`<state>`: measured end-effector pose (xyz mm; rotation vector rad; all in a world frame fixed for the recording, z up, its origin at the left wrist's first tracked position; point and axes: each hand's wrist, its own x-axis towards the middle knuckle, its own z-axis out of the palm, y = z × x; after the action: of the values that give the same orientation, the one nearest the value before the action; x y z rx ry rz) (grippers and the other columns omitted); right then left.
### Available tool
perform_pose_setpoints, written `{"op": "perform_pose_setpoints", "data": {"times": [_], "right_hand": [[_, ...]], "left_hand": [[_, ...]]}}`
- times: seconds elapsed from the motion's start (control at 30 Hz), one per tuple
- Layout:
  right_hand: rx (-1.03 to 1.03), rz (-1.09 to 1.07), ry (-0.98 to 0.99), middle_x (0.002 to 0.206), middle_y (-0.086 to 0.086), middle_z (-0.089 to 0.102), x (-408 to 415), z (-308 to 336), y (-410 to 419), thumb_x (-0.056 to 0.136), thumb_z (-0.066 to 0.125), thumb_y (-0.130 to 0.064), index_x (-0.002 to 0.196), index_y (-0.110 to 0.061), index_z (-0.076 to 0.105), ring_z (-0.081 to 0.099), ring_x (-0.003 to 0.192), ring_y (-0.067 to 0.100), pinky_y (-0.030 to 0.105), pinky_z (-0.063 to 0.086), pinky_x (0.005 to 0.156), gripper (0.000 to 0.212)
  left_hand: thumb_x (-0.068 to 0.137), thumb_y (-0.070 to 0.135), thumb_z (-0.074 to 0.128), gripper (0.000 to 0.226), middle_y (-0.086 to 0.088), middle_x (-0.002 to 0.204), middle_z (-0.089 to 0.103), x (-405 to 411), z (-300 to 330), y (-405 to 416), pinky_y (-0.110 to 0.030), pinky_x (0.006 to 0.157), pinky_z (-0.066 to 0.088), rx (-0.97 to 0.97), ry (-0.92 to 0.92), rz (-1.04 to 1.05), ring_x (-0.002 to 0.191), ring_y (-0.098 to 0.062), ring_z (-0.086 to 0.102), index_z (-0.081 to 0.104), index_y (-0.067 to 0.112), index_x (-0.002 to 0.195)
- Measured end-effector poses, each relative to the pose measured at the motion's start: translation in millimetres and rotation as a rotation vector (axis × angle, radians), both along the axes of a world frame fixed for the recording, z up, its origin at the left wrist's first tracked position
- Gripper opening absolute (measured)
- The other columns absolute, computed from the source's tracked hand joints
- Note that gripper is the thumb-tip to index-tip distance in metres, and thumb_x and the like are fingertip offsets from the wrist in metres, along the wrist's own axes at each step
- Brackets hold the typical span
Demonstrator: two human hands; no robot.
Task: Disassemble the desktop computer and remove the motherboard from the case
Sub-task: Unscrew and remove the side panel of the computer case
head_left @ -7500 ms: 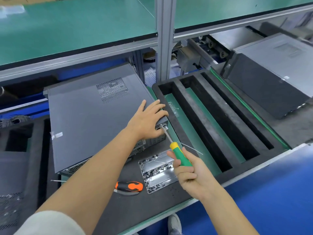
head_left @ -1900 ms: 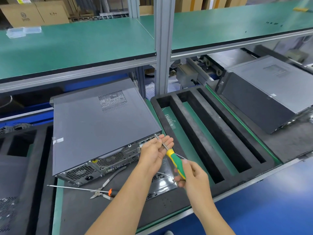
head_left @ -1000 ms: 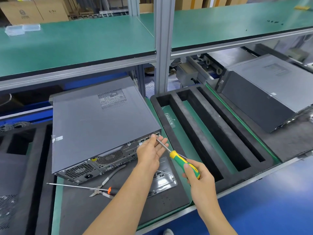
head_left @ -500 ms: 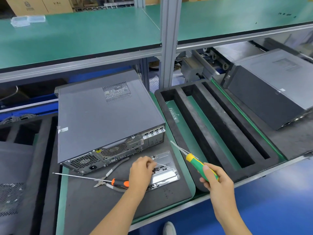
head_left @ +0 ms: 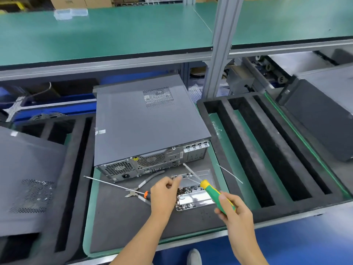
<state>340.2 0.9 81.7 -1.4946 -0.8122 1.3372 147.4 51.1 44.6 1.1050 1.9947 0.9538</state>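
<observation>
- The right hand (head_left: 236,213) grips the green and yellow handle of a screwdriver (head_left: 214,194), fingers and thumb curled round it; the metal shaft angles up and left over the tray toward the back of the computer, its tip just short of the rear panel.
- The left hand (head_left: 164,194) hovers at the left edge of a clear plastic parts tray (head_left: 194,199), fingers loosely bent with the tips drawn toward one another above the tray; whether they pinch a screw I cannot tell, as anything between them is too small to see.
- The tray lies on the dark foam mat (head_left: 122,222) and holds a scatter of small dark screws.
- Left of the hand, a pair of pliers (head_left: 141,186) and a long thin screwdriver with an orange handle (head_left: 114,185) lie crossed on the mat.
- Beyond them the desktop computer (head_left: 141,123) lies flat on the mat, grey cover still on, rear panel with fan grilles and ports facing the person.
- To its right sits a black foam rack (head_left: 267,146) with long slots.
- At the far right rests another grey case (head_left: 321,119); a perforated grey panel (head_left: 28,175) lies at the left.
- Above runs a green shelf (head_left: 114,33) on an aluminium post (head_left: 219,46).
</observation>
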Motion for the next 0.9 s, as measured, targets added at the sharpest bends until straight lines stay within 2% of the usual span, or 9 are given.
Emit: {"op": "perform_pose_setpoints", "data": {"times": [0.03, 0.07, 0.13, 0.2, 0.27, 0.4, 0.57, 0.77, 0.9], "right_hand": [[-0.003, 0.021, 0.016, 0.096, -0.008, 0.071, -9.6, 0.3, -1.0, 0.083, 0.067, -0.037, 0.094, -0.026, 0.074, 0.068, 0.071, 0.017, 0.036, 0.055, 0.076, 0.016], [-0.004, 0.044, 0.026, 0.095, -0.008, 0.071, -19.5, 0.7, -2.1, 0.083, 0.067, -0.037, 0.093, -0.026, 0.074, 0.068, 0.07, 0.018, 0.035, 0.055, 0.075, 0.017], [0.001, 0.095, 0.036, 0.09, -0.006, 0.07, -38.9, 2.0, -4.6, 0.08, 0.067, -0.039, 0.096, -0.022, 0.072, 0.068, 0.07, 0.019, 0.032, 0.055, 0.07, 0.024], [0.007, 0.151, 0.03, 0.087, -0.005, 0.07, -57.1, 2.6, -7.3, 0.078, 0.066, -0.04, 0.099, -0.018, 0.069, 0.069, 0.07, 0.02, 0.029, 0.055, 0.066, 0.03], [0.001, 0.2, 0.031, 0.086, 0.0, 0.072, -73.7, 1.7, -10.5, 0.082, 0.066, -0.033, 0.101, -0.014, 0.067, 0.069, 0.069, 0.02, 0.027, 0.055, 0.064, 0.027], [-0.031, 0.258, 0.053, 0.089, 0.012, 0.074, -102.9, -1.3, -15.6, 0.091, 0.065, -0.016, 0.102, -0.009, 0.064, 0.068, 0.067, 0.021, 0.029, 0.053, 0.061, 0.013], [-0.03, 0.305, 0.101, 0.09, 0.011, 0.076, -131.1, 1.8, -19.9, 0.092, 0.061, -0.007, 0.103, -0.001, 0.058, 0.068, 0.063, 0.02, 0.023, 0.05, 0.054, 0.013], [-0.052, 0.289, 0.118, 0.091, 0.01, 0.075, -147.9, 7.0, -22.7, 0.093, 0.062, -0.012, 0.105, -0.003, 0.057, 0.069, 0.068, 0.023, 0.025, 0.052, 0.057, 0.016], [-0.059, 0.298, 0.087, 0.095, 0.004, 0.076, -153.3, 10.7, -24.9, 0.093, 0.063, -0.021, 0.106, -0.008, 0.059, 0.072, 0.076, 0.024, 0.027, 0.053, 0.063, 0.018]], "left_hand": [[0.09, 0.044, 0.064, 0.045, 0.012, 0.046, 0.048, -4.4, 4.9, -1.8, -0.027, 0.057, 0.041, -0.016, -0.058, 0.06, 0.046, -0.006, 0.045, 0.048, 0.022, 0.054], [0.093, 0.044, 0.06, 0.044, 0.01, 0.048, 0.052, -9.7, 8.4, -3.7, -0.03, 0.057, 0.043, -0.017, -0.142, 0.119, 0.047, -0.007, 0.046, 0.053, 0.021, 0.056], [0.1, 0.038, 0.05, 0.037, 0.002, 0.069, 0.069, -19.9, 17.1, -6.2, -0.03, 0.056, 0.048, 0.023, -0.464, 0.251, 0.058, -0.01, 0.059, 0.07, 0.015, 0.079], [0.102, 0.031, 0.047, 0.034, -0.009, 0.086, 0.074, -30.4, 29.3, -7.3, -0.028, 0.062, 0.054, 0.099, -0.807, 0.342, 0.071, -0.016, 0.068, 0.07, 0.007, 0.097], [0.101, 0.023, 0.05, 0.026, -0.011, 0.09, 0.074, -44.3, 38.5, -9.1, -0.029, 0.07, 0.058, 0.186, -0.956, 0.38, 0.08, -0.021, 0.071, 0.068, 0.005, 0.102], [0.096, 0.003, 0.055, 0.019, -0.014, 0.092, 0.071, -69.3, 48.6, -12.6, -0.032, 0.079, 0.06, 0.301, -1.063, 0.425, 0.082, -0.023, 0.069, 0.063, -0.002, 0.112], [0.093, 0.002, 0.059, 0.022, -0.016, 0.094, 0.07, -87.4, 53.1, -9.5, -0.029, 0.079, 0.059, 0.308, -1.131, 0.449, 0.083, -0.022, 0.07, 0.064, -0.005, 0.113], [0.092, 0.002, 0.061, 0.018, -0.014, 0.095, 0.071, -96.4, 53.8, -5.5, -0.025, 0.071, 0.058, 0.315, -1.102, 0.441, 0.085, -0.023, 0.07, 0.066, -0.004, 0.109], [0.09, 0.002, 0.065, 0.014, -0.014, 0.089, 0.072, -96.7, 55.0, -3.1, -0.025, 0.068, 0.057, 0.266, -1.081, 0.424, 0.08, -0.022, 0.07, 0.069, -0.002, 0.103]]}}
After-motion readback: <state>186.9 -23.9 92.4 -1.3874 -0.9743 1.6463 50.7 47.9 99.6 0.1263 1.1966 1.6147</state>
